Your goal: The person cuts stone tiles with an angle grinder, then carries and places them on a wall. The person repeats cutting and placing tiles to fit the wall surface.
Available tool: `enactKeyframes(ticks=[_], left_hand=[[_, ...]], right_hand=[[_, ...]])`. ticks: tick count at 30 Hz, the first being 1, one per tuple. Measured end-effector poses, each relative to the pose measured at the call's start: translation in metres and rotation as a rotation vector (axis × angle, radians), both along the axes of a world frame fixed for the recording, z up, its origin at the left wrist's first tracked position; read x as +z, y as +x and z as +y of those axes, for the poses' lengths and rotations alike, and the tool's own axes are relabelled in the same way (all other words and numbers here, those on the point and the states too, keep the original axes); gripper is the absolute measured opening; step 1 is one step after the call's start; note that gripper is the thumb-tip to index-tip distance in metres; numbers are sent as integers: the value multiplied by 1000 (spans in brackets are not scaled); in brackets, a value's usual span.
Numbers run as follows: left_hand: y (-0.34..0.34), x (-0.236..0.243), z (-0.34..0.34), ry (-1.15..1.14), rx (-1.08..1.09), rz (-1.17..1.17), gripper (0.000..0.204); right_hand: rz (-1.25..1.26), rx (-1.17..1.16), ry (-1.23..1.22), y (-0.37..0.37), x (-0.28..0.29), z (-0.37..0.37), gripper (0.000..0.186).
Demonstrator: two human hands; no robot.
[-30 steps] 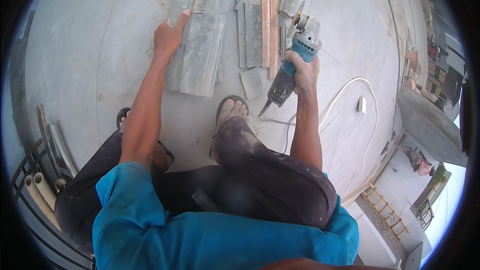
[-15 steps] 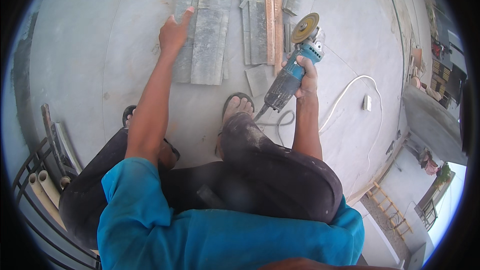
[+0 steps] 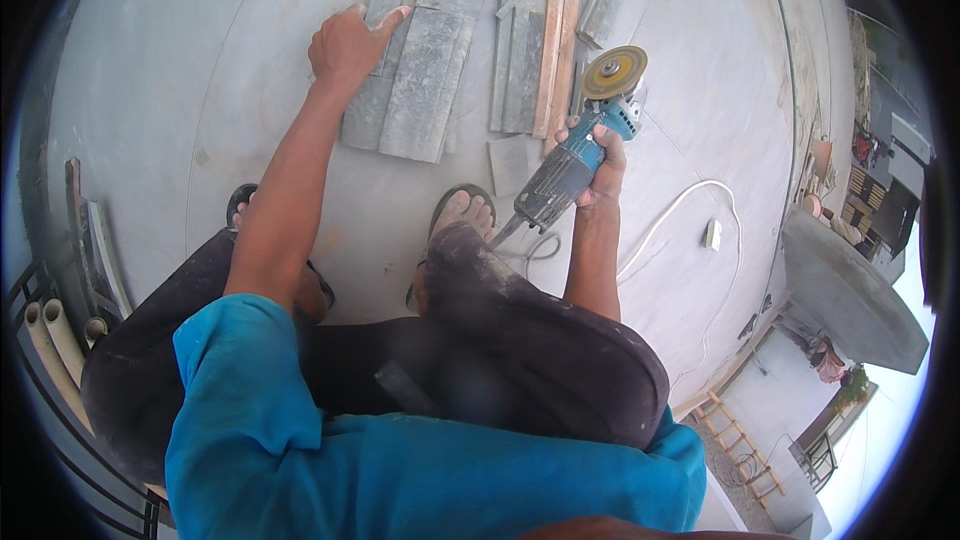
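My right hand (image 3: 605, 165) is wrapped round the body of a dusty blue and black angle grinder (image 3: 570, 165). Its yellowish cutting disc (image 3: 615, 73) points up and away, lifted off the floor. At the left edge of a group of grey stone strips (image 3: 430, 80), my left hand (image 3: 345, 48) rests over one strip. The thumb is stretched out to the right across it; the other fingers bend at the left side, their tips hidden. A small grey offcut (image 3: 509, 165) lies between the strips and the grinder.
More grey strips (image 3: 525, 70) and reddish-brown bars (image 3: 560, 45) lie right of the group. A white cable (image 3: 735, 205) curves over the floor beside a small white block (image 3: 712, 233). Pipes (image 3: 62, 340) and a black railing (image 3: 40, 420) stand at left, a bamboo ladder (image 3: 735, 440) at lower right.
The whole view has turned and shifted slightly. The grinder has tilted, showing more of its disc's face. My left hand stays at the same strips, its fingers now more bent.
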State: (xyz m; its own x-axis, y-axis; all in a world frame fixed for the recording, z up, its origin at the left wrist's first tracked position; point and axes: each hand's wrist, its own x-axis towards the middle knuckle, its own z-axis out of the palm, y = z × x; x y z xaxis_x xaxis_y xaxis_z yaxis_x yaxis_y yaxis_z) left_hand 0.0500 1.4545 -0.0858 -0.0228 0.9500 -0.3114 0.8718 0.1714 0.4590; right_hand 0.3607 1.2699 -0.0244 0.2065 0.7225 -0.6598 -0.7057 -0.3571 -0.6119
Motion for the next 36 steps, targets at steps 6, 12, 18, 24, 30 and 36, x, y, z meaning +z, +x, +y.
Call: enactKeyframes(ticks=[6,12,18,24,30,36], left_hand=[[6,-14,-6,85,16,-12,79],[12,-16,-9,102,39,-6,82],[16,-10,-29,-64,151,-87,86],[12,-18,-30,-69,187,-144,80],[61,32,-86,384,-203,-578,64],[97,58,-159,-716,-478,-934,109]], right_hand=[[-33,40,3,2,-1,-5,44],[32,146,33,11,-7,-9,52],[143,74,123,11,-5,-5,49],[275,46,202,0,0,-3,48],[139,37,194,0,-8,-2,44],[279,55,312,6,-10,5,48]])
